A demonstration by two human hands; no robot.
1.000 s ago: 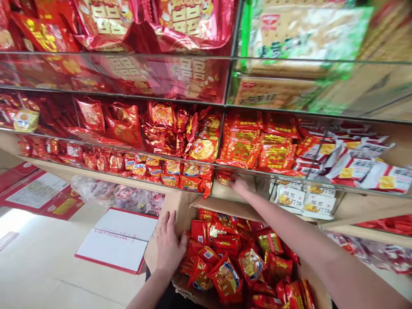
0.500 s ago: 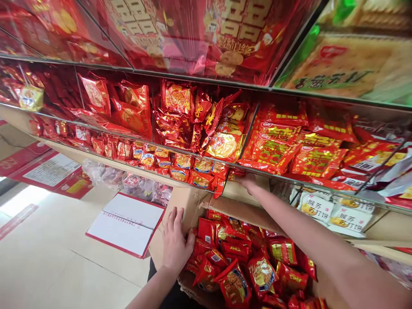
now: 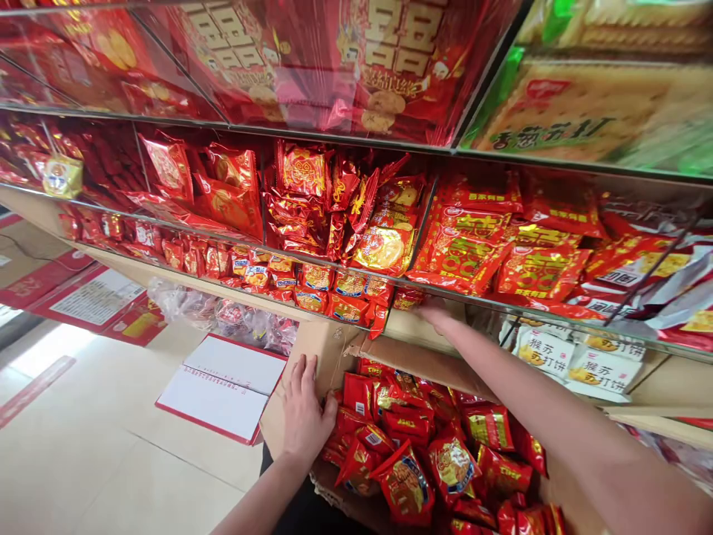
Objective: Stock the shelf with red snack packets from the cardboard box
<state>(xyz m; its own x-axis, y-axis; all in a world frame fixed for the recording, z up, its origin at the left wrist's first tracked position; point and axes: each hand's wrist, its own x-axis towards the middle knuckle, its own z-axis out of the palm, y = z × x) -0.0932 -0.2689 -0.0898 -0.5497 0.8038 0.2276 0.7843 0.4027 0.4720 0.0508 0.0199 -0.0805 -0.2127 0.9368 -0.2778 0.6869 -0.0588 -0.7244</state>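
Observation:
An open cardboard box [image 3: 328, 349] is full of red snack packets [image 3: 404, 483]. My left hand [image 3: 304, 420] grips its left edge, fingers along the cardboard flap and thumb apart on the inner side. My right hand [image 3: 437, 316] reaches across the box into a lower shelf compartment, beneath the glass edge. A red packet [image 3: 409, 299] lies just left of the right fingertips, which are mostly hidden; whether they touch it is unclear. To the left of that compartment, similar small packets [image 3: 348, 306] stand in rows.
Glass-fronted shelves [image 3: 434, 148] with red packs run across the view. White cracker packs [image 3: 596, 364] lie at the right. A white sheet-like board with red edges [image 3: 215, 386] rests on the tiled floor [image 3: 139, 475], near clear plastic bags [image 3: 245, 319].
The view has shifted slightly. More of the red packet beside my right fingertips shows now. My left hand keeps its place on the box.

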